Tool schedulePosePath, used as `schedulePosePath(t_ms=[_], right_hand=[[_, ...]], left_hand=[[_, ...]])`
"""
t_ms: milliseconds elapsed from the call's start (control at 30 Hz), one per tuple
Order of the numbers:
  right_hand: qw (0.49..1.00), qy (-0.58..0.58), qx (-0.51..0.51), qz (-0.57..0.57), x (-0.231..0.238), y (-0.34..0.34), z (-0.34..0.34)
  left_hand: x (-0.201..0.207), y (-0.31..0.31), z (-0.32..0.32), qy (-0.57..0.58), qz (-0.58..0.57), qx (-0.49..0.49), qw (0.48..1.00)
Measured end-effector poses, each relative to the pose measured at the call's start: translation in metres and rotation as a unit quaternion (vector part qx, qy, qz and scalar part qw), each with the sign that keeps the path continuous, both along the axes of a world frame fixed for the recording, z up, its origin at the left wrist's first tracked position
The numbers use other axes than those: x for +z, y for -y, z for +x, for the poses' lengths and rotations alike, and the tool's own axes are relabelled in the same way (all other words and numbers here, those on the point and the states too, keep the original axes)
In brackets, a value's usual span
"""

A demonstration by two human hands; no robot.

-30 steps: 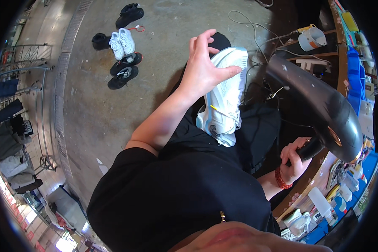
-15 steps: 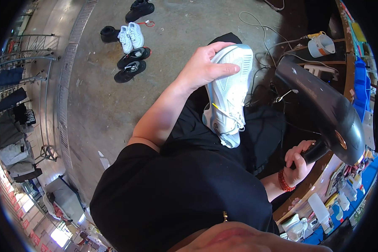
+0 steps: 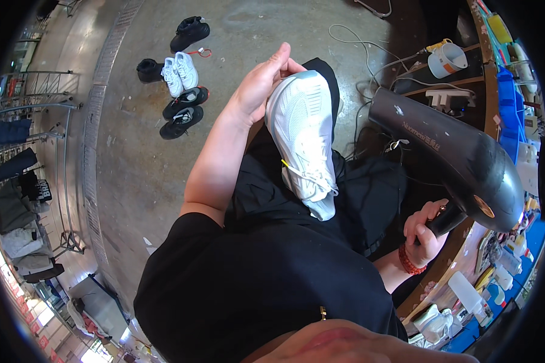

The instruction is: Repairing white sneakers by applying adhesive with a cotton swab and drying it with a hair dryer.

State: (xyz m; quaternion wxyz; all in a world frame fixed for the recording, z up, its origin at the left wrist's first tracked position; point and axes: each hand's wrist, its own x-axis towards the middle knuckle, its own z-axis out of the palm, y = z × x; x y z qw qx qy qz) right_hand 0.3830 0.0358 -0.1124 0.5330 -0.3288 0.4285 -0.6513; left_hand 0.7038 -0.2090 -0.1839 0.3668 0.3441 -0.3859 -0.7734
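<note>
A white sneaker (image 3: pixel 303 130) with a yellow bit at its laces rests over my lap, toe pointing away from me. My left hand (image 3: pixel 263 88) supports its toe end from the left side; the thumb stands up off the shoe and the other fingers are partly hidden behind it. On the right, my right hand (image 3: pixel 425 233) is closed around the handle of a black hair dryer (image 3: pixel 442 145). The dryer's nozzle end is to the right of the shoe, apart from it.
Several shoes stand on the concrete floor at the far left, among them a white pair (image 3: pixel 180 74). Cables (image 3: pixel 369 57) lie on the floor near a white bucket (image 3: pixel 447 59). A workbench with bottles and a blue bin (image 3: pixel 510 106) runs along the right. Clothes racks (image 3: pixel 60 145) line the left.
The shoe has shifted left and turned slightly. My left thumb has come off the shoe's top, and the hand is now at its side. The dryer's nozzle has swung left, nearer the shoe.
</note>
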Motion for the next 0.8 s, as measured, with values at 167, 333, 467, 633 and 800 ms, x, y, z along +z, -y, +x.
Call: schedulePosePath(t_ms=[167, 333, 467, 633, 800], right_hand=[[1.000, -0.007, 0.000, -0.010, -0.002, 0.000, -0.001], [0.999, 0.029, 0.013, -0.001, -0.002, 0.002, 0.000], [1.000, 0.016, 0.006, 0.006, 0.001, 0.007, 0.006], [0.995, 0.029, 0.084, -0.040, -0.007, 0.006, -0.004], [0.995, 0.011, 0.020, -0.097, -0.006, 0.006, -0.006]], left_hand=[[0.003, 0.006, 0.001, 0.025, 0.009, -0.012, 1.000], [0.001, 0.010, 0.002, 0.020, 0.011, -0.006, 1.000], [0.003, 0.012, 0.004, -0.001, 0.023, -0.022, 0.999], [0.010, 0.015, 0.006, 0.067, 0.009, -0.036, 0.997], [0.016, 0.011, 0.002, 0.111, -0.006, -0.044, 0.993]])
